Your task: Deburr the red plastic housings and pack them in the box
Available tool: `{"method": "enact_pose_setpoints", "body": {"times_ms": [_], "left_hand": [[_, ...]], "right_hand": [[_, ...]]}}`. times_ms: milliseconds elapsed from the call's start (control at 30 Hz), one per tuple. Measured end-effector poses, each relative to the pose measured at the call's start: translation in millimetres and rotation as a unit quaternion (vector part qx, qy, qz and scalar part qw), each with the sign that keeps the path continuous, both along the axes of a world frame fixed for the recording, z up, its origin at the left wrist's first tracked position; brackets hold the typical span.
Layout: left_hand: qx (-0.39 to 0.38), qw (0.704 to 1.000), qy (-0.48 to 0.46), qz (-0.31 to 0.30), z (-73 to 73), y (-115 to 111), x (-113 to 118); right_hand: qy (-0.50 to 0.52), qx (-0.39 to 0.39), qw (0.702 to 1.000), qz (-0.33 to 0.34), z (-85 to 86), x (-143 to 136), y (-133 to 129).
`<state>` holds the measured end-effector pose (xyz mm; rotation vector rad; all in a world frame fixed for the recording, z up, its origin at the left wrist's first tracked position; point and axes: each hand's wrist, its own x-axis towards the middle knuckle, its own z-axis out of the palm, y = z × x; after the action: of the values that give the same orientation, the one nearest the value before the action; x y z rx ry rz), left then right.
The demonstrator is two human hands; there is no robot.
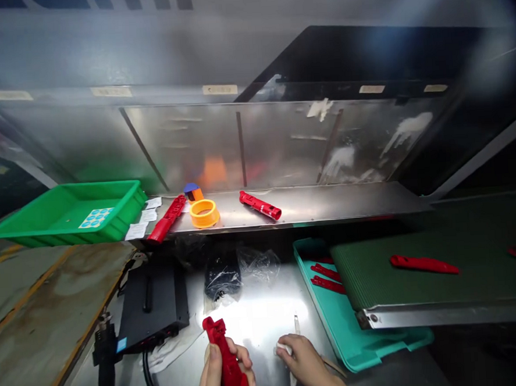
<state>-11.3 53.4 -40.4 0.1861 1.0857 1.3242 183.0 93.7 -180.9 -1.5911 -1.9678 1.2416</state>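
Observation:
My left hand (211, 377) is wrapped round a long red plastic part (228, 361) at the bottom centre, with the part's notched end pointing up. To its right, my right hand (304, 359) is closed on a small white piece (284, 348), too small to make out fully. A thin pale tool (296, 324) with a pointed tip lies on the metal table (260, 332), partly hidden by the right hand. The two hands are apart.
A metal shelf (328, 203) holds a green tray (75, 236), two red parts (260, 205) and an orange tape roll (204, 215). Below are a black box (153, 298), plastic bags (222, 277), a teal tray (359, 344) with red pieces, and a green conveyor (377, 287) carrying red parts.

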Motion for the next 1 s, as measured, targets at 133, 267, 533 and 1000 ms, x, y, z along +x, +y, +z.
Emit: {"method": "enact_pose_setpoints", "body": {"times_ms": [133,267,533,1000], "left_hand": [[-0.016,0.999,-0.051,-0.008,6.5,-2,-7],[-0.020,0.997,-0.069,0.030,9.2,1,-25],[-0.077,0.987,0.025,0.137,-24.5,-16,-99],[-0.068,0.942,0.049,0.325,-15.9,-66,-182]], "right_hand": [[-0.038,-0.004,0.998,0.042,-14.7,-14,-2],[-0.042,0.018,0.999,0.019,-16.7,-4,27],[-0.033,0.021,0.998,0.041,-13.4,-2,71],[-0.056,0.108,0.922,0.368,26.0,-216,82]]}}
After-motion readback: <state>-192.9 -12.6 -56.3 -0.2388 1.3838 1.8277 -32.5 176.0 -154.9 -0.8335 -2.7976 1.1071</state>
